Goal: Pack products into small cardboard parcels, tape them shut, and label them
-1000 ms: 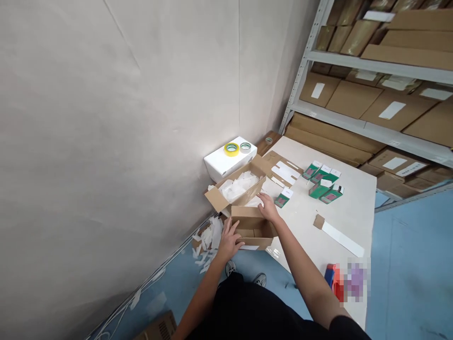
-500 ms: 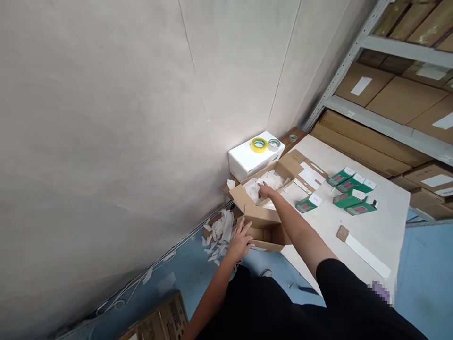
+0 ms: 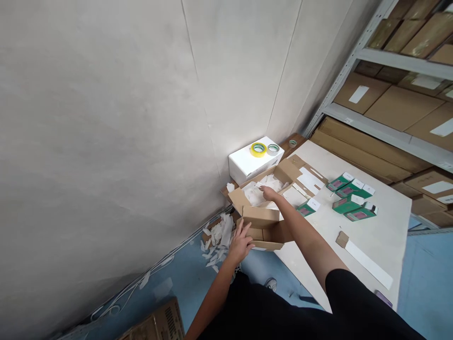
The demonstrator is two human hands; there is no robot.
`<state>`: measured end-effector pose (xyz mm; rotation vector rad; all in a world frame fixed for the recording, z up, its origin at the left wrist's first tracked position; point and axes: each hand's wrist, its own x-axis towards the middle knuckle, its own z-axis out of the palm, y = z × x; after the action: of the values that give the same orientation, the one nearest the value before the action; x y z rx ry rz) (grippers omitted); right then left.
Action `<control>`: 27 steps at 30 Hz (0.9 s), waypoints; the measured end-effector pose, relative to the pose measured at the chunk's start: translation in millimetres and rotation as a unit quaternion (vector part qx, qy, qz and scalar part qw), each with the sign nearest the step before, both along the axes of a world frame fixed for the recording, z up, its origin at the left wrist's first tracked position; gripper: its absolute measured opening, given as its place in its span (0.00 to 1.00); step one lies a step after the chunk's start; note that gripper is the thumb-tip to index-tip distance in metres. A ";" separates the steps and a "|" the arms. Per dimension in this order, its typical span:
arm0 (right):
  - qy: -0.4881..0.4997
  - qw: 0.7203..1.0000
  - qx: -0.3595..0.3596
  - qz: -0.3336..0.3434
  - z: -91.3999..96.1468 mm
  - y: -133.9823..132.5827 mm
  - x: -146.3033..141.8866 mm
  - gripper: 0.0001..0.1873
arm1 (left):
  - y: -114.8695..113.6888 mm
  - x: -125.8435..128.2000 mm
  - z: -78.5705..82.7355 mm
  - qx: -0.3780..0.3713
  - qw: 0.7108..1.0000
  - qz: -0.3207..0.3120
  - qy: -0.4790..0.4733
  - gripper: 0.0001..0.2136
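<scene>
My left hand (image 3: 241, 242) rests with stretched, parted fingers on the left edge of an open cardboard box (image 3: 271, 246), whose inside is bare. My right hand (image 3: 270, 193) reaches over into a second open carton (image 3: 290, 169) behind it, full of thin white pieces (image 3: 272, 180). Its fingers are pinched together at a white piece (image 3: 261, 185), partly hidden by the hand. A green box (image 3: 307, 208) stands to the right of my right forearm.
Several green boxes (image 3: 361, 213), a white strip (image 3: 370, 266) and a purple-edged object (image 3: 383, 298) lie on the white table (image 3: 327, 236). Tape rolls (image 3: 258, 149) sit on a white box (image 3: 244, 166) by the wall. White scraps (image 3: 221, 236) litter the floor; shelves (image 3: 389, 125) hold cartons.
My right hand has shifted slightly right within the carton, and its pointing fingers have drawn together at a white piece. My left hand stays at the box edge. The view has tilted a little.
</scene>
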<state>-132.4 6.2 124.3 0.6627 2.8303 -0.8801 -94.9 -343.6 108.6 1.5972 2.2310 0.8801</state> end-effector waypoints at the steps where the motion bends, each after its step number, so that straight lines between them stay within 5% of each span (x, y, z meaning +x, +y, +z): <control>1: 0.023 1.000 -0.004 0.011 5.7 1.9 6.1 0.24 | 3.5 5.1 0.1 0.001 1.000 0.002 0.006 0.04; 7: 0.205 0.976 -0.043 0.061 51.8 6.0 68.0 0.36 | 31.9 37.4 6.3 0.017 0.999 -0.004 0.041 0.03; 12: 0.289 0.954 -0.075 0.034 79.6 -6.1 166.7 0.33 | 65.5 64.5 17.8 0.030 0.996 -0.010 0.077 0.05; 19: 0.249 0.956 -0.149 -0.043 51.8 -25.4 319.7 0.23 | 131.4 117.4 30.6 0.050 0.991 -0.053 0.113 0.05; 27: 0.315 0.900 -0.129 -0.273 30.6 -26.6 423.7 0.20 | 195.9 174.8 25.3 0.054 0.981 -0.155 0.099 0.05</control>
<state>291.3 -20.3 154.9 1.3804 2.9693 -1.8176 79.9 -147.7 133.9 2.0939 2.0027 0.7970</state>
